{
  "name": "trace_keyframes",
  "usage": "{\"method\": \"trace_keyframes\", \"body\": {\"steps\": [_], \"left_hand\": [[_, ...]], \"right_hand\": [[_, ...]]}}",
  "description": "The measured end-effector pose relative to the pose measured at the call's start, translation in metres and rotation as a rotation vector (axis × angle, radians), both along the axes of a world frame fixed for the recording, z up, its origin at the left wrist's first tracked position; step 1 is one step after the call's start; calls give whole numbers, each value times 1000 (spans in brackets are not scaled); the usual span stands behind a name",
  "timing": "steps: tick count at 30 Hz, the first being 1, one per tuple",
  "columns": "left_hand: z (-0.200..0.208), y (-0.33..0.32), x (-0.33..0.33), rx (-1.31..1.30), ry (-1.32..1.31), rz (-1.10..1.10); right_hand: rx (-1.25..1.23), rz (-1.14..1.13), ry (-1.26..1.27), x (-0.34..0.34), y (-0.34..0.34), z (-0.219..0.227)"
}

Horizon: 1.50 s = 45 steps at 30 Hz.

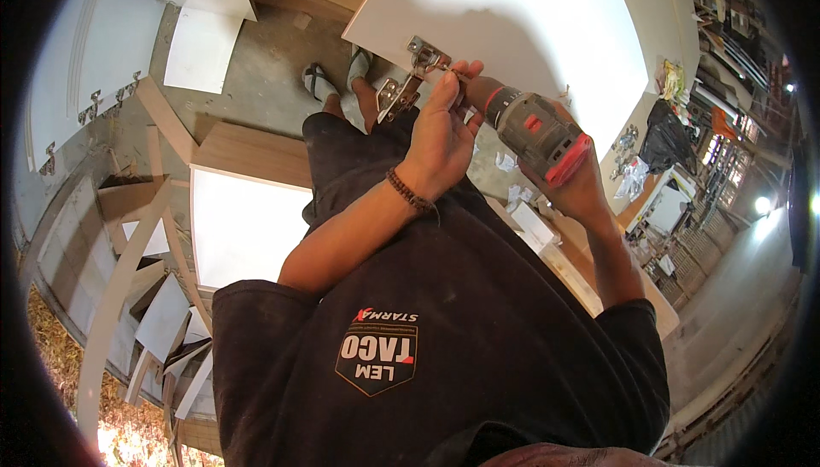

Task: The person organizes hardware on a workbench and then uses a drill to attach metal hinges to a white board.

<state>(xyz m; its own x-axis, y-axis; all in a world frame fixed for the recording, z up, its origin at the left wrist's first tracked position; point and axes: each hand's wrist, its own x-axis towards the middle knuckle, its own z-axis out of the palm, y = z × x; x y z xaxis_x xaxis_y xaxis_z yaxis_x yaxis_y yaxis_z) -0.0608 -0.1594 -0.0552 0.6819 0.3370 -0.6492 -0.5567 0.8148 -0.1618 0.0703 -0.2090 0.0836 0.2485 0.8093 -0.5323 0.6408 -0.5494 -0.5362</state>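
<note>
My right hand (pixel 585 185) grips a cordless drill (pixel 534 129) with a grey-black body and a red base. Its chuck points left toward a metal cabinet hinge (pixel 423 57) at the near-left edge of a large white panel (pixel 581 31). My left hand (pixel 440 134) is closed at the drill's front end, thumb and fingers around the bit beside the hinge. Whether a screw is pinched there is hidden by the fingers. The hinge's other arm (pixel 395 98) juts out past the panel's edge.
More hinges sit on a white panel (pixel 111 48) at the left. A white-topped wooden piece (pixel 248 219) stands left of my body. Loose hinges (pixel 626 138), a black plastic bag (pixel 666 138) and scraps lie at the right. Curved wooden strips (pixel 128 296) lean at the lower left.
</note>
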Motion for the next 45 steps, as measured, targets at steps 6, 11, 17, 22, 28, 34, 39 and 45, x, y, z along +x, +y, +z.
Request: {"method": "trace_keyframes", "body": {"steps": [6, 11, 17, 22, 28, 34, 39, 45], "left_hand": [[-7, 1, 1, 18, 2, -21], [-7, 2, 1, 16, -21, -14], [-3, 2, 0, -11, 6, -24], [17, 0, -27, 61, 60, -251], [-6, 9, -84, 1118, 986, -252], [-27, 34, -92, 1175, 947, -496], [-28, 38, -91, 1252, 924, -489], [-29, 40, -93, 1239, 916, -491]], "right_hand": [[-122, -50, -28, -5, 16, 6], [-212, -46, -56, -4, 25, 12], [-212, 49, -91, -8, 41, 25], [-148, 149, -100, -3, 59, 20], [-160, 186, -126, -2, 68, 19], [-171, 186, -120, -7, 73, 19], [-202, 172, -145, -10, 76, 16], [-193, 201, -133, -6, 80, 12]]}}
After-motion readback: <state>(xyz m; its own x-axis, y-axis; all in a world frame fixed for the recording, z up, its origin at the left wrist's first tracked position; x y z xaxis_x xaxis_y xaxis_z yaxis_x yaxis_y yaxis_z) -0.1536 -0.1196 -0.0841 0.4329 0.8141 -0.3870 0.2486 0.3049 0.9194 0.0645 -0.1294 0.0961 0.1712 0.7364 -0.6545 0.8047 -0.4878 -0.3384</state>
